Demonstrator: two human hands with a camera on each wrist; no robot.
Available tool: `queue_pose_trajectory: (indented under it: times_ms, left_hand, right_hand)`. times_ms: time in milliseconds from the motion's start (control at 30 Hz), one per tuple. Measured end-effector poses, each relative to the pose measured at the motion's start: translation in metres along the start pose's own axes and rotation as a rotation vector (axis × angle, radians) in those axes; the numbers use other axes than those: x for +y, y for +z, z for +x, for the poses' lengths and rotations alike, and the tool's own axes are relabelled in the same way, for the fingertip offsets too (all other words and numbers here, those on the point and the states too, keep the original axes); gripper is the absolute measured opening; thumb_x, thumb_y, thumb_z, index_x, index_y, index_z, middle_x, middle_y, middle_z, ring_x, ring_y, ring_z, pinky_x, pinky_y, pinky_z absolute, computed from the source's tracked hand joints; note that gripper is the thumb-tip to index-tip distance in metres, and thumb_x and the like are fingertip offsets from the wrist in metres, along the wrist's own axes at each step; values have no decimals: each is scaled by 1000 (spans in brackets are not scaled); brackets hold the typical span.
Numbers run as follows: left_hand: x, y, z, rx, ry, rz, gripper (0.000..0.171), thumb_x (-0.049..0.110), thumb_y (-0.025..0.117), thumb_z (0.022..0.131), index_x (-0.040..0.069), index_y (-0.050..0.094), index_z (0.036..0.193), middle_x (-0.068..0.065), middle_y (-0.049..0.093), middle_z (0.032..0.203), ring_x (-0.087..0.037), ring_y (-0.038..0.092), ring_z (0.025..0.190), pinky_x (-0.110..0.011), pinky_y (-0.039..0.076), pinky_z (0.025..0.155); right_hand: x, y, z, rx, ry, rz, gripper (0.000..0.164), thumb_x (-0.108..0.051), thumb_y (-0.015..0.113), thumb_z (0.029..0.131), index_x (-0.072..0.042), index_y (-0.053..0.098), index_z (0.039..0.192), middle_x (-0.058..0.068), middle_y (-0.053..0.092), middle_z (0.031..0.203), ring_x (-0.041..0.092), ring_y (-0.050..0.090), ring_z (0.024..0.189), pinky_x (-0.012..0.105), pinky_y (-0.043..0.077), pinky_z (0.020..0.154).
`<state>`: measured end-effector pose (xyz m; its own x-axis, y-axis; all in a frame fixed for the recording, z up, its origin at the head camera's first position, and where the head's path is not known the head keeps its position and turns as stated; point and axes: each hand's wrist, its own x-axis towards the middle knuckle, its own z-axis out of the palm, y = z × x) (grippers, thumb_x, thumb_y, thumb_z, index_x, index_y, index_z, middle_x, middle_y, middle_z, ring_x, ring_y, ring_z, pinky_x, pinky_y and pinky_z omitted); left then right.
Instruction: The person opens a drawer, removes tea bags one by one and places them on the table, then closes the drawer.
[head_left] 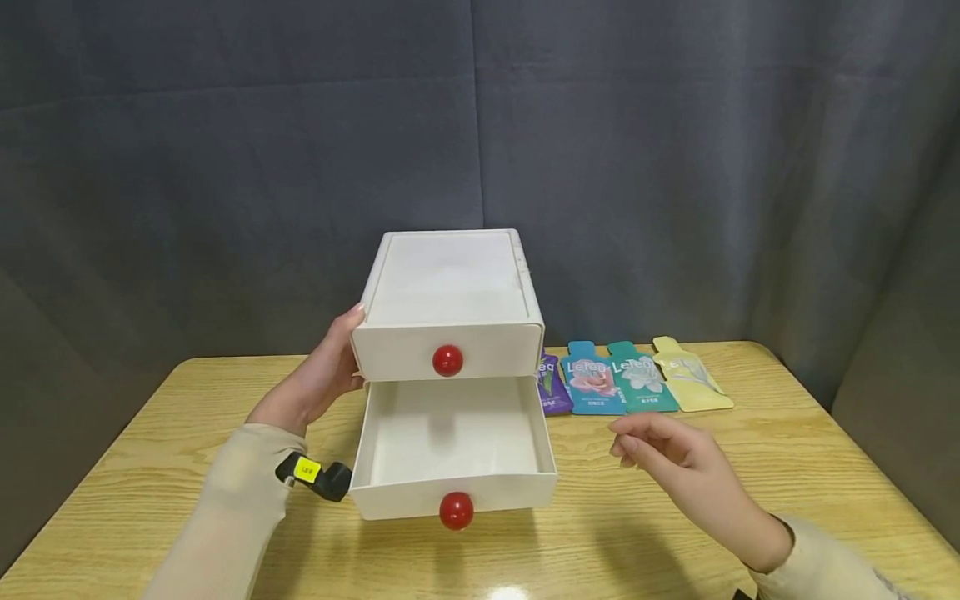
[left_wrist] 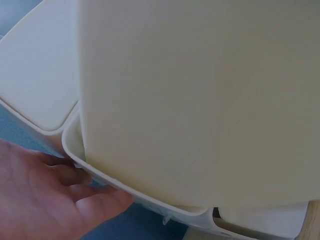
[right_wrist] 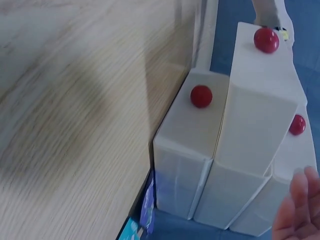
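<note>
A white drawer cabinet (head_left: 453,275) with red ball knobs stands on the table. Its middle drawer (head_left: 450,433) is pulled out, and the inside shows bare white. Above it the top drawer (head_left: 397,354) is closed; the bottom drawer (right_wrist: 187,125), seen in the right wrist view, is closed too. My left hand (head_left: 330,362) rests against the cabinet's left side, thumb at the upper edge; in the left wrist view its fingers (left_wrist: 107,202) touch the cabinet's edge. Right of the pulled-out drawer, my right hand (head_left: 678,467) hovers over the table, fingers loosely bent, holding nothing.
Flat printed packets lie right of the cabinet: purple (head_left: 555,392), partly hidden by it, then blue (head_left: 592,383), green (head_left: 641,379) and yellow (head_left: 690,379). The wooden table (head_left: 172,467) ends at a dark grey curtain (head_left: 637,167).
</note>
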<state>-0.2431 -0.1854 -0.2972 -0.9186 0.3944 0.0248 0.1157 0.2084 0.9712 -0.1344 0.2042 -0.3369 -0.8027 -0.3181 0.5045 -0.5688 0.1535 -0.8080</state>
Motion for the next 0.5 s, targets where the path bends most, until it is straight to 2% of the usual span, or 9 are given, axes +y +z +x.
queue_pose_trajectory:
  times_ms: [367, 500]
  left_hand:
    - [0, 1, 0, 2, 1, 9, 78, 67, 11, 94, 19, 14, 155, -20, 27, 148, -41, 29, 131, -64, 24, 103]
    - [0, 1, -1, 3, 3, 8, 78, 67, 11, 94, 19, 14, 155, -20, 28, 147, -41, 30, 131, -63, 25, 103]
  right_hand:
    - [-5, 19, -5, -75, -51, -81, 26, 13, 54, 92, -3, 66, 108, -1, 68, 90, 11, 63, 80, 27, 52, 70]
    - [-5, 27, -6, -126, -64, -50, 21, 12, 54, 92, 3, 64, 109, 3, 68, 91, 15, 64, 77, 29, 53, 69]
